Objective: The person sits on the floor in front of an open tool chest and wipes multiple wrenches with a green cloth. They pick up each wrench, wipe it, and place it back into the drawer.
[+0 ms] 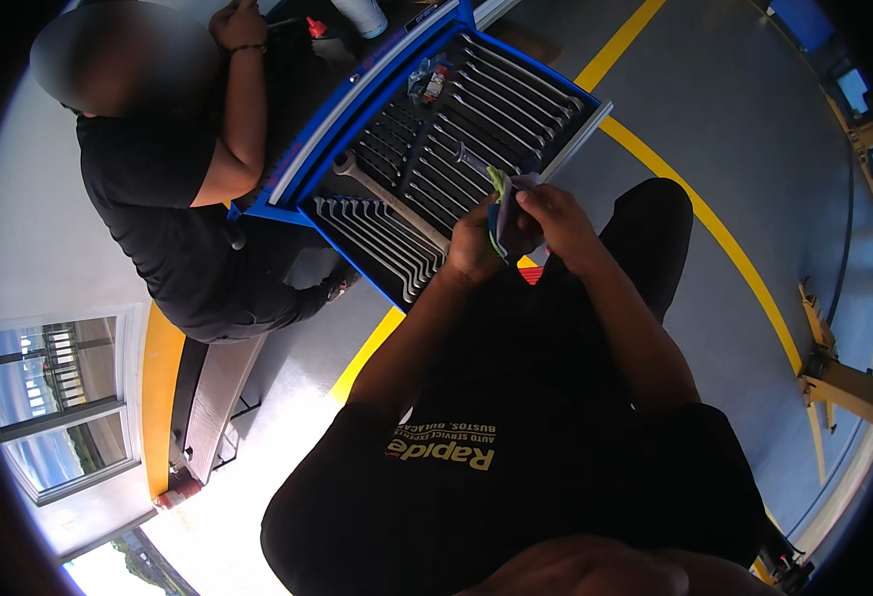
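My left hand (pixel 474 248) is closed in front of the pulled-out tool drawer, at the left side of a bunched grey and green rag (pixel 502 211). My right hand (pixel 557 226) pinches the same rag from the right, its thumb on top. A metal tool end (pixel 472 159) shows just beyond the rag; whether it is held in the cloth or lies in the drawer, I cannot tell. One large, worn combination wrench (pixel 387 194) slants across the drawer, its near end reaching beside my left hand. Whether the hand touches it is unclear.
Rows of wrenches (pixel 382 233) lie in the blue drawer (pixel 307 207), with a small plastic packet (pixel 426 81) at its back. A person (pixel 178 189) in black sits close on the left. Yellow lines (pixel 710 204) cross the grey floor. A yellow metal arm (pixel 849 390) stands far right.
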`<state>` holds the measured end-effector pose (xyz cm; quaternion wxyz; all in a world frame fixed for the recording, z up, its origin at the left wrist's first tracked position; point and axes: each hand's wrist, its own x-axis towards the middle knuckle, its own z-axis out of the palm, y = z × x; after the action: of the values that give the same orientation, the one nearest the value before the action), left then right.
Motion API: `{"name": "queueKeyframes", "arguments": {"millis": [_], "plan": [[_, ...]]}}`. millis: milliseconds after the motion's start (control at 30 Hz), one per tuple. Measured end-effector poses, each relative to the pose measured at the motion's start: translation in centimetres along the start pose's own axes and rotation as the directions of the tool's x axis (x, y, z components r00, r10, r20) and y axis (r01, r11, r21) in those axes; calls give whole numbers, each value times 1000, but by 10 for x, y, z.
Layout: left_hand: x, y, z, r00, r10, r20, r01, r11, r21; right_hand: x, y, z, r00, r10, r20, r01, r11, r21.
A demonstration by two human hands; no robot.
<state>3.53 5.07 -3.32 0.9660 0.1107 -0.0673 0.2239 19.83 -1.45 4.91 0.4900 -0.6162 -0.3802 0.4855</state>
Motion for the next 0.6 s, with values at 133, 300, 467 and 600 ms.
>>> {"name": "queueKeyframes", "arguments": {"millis": [133,300,467,600], "plan": [[35,-47,71,899,178,-400,-40,943,330,-42,9,-31,993,112,44,-112,994,5],[66,-56,93,862,304,-405,-46,844,535,-78,-27,-47,973,208,100,-230,904,361],[74,-36,157,860,407,-307,-144,771,620,-98,-60,-42,968,-19,250,-133,807,575],[75,10,194,762,596,-252,-346,704,620,-116,-70,-48,929,-77,361,-103,884,456]]}}
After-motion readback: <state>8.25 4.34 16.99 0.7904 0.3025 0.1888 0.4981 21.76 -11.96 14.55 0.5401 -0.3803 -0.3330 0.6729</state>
